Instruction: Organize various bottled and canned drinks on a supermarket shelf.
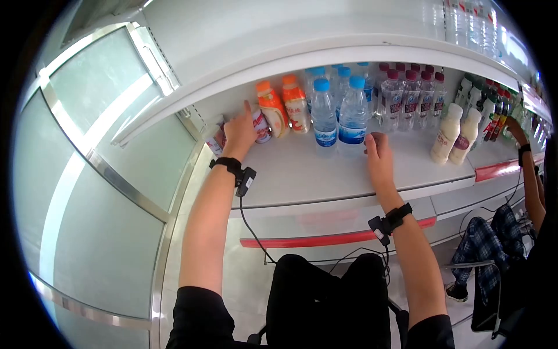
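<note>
A white shelf [290, 174] beside a glass wall [87, 174] carries rows of bottles. Left of the 2 water bottles [353, 119], the left hand [239, 132] touches a small bottle [263, 127]; I cannot tell its grip. Just right of them, the right hand [379, 156] rests on the shelf, grip loosely spread.

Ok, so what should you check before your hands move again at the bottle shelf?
1. Left hand touching the small red-label bottle: ok, its fingers are on it.
2. Left grip closed around that bottle: cannot tell, the hand hides it.
3. Right hand empty: ok, it lies open on the shelf, close to the water bottles.
4. Water bottles upright: ok.
5. Room beside the small bottle: not ok, the orange-capped bottles stand right against it.
6. Another person's hand out of the way: ok, it is far along the shelf to the right.
</note>
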Motion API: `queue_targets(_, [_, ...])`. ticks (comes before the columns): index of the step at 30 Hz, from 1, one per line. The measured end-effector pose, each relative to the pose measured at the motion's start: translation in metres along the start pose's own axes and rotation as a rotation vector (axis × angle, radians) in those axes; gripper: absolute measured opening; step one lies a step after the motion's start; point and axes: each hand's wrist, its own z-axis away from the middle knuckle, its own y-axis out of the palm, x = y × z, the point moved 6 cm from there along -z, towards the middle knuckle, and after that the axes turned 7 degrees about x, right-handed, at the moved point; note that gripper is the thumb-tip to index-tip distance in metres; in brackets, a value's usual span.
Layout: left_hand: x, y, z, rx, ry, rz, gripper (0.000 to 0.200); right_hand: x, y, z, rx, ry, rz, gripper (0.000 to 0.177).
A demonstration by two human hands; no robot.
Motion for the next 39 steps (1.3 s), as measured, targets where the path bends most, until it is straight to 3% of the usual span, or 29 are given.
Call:
queue_targets(2, [0.008,-0.010,0.014,0.020,-0.049,0.145,0.098,-0.002,-0.001,0.002,-0.033,-0.007,0.015,0.055])
queue_targets(4, [0.016,-0.011,0.027,-0.072,-0.046,0.197,0.090,0.007,-0.001,0.007,-0.026,0.003,-0.001,0.057])
queue_targets(6, [0.025,0.006,0.029,-0.068,0.050,0.798,0.078,0.010,0.001,0.005,-0.014,0.005,-0.012,0.059])
queue_targets(7, [0.017,-0.008,0.044,-0.060,0.064,0.836,0.070,0.001,0.002,0.000,-0.010,0.041,-0.029,0.060])
queue_targets(11, [-0.003,-0.009,0.059,-0.132,0.116,0.865,0.074,-0.017,-0.005,-0.006,0.008,0.217,-0.154,0.062])
queue_targets(13, [0.003,-0.020,0.077,-0.527,0.077,0.845,0.076,-0.010,-0.008,-0.005,0.114,0.232,-0.212,0.061])
queue_targets(17, [-0.001,0.013,0.116,-0.736,-0.104,0.989,0.085,-0.013,-0.016,-0.004,0.303,0.246,-0.355,0.062])
queue_targets(19, [0.000,0.045,0.115,-0.459,-0.309,0.951,0.100,-0.009,-0.014,0.001,0.325,0.215,-0.288,0.063])
queue_targets(22, [0.004,0.058,0.103,-0.337,-0.261,1.030,0.102,-0.007,-0.009,0.005,0.366,0.192,-0.191,0.064])
queue_targets(25, [0.008,0.064,0.073,-0.177,-0.332,1.045,0.103,-0.007,-0.010,0.005,0.371,0.191,-0.180,0.064])
queue_targets(29, [0.009,0.079,0.050,-0.186,-0.245,1.060,0.103,-0.003,-0.012,0.003,0.360,0.209,-0.210,0.065])
queue_targets(32, [0.021,0.073,0.067,-0.308,-0.350,1.040,0.093,-0.003,-0.013,0.003,0.358,0.195,-0.248,0.065])
queue_targets(34, [0.043,0.047,0.098,-0.742,-0.326,0.978,0.077,0.000,-0.014,0.006,0.355,0.199,-0.256,0.064])
queue_targets(38, [0.092,0.045,0.092,-0.922,-0.535,0.811,0.069,-0.004,-0.013,0.004,0.355,0.186,-0.247,0.063])
queue_targets(39, [0.114,0.066,0.073,-0.852,-0.602,1.036,0.068,-0.003,-0.013,0.003,0.356,0.181,-0.245,0.063])
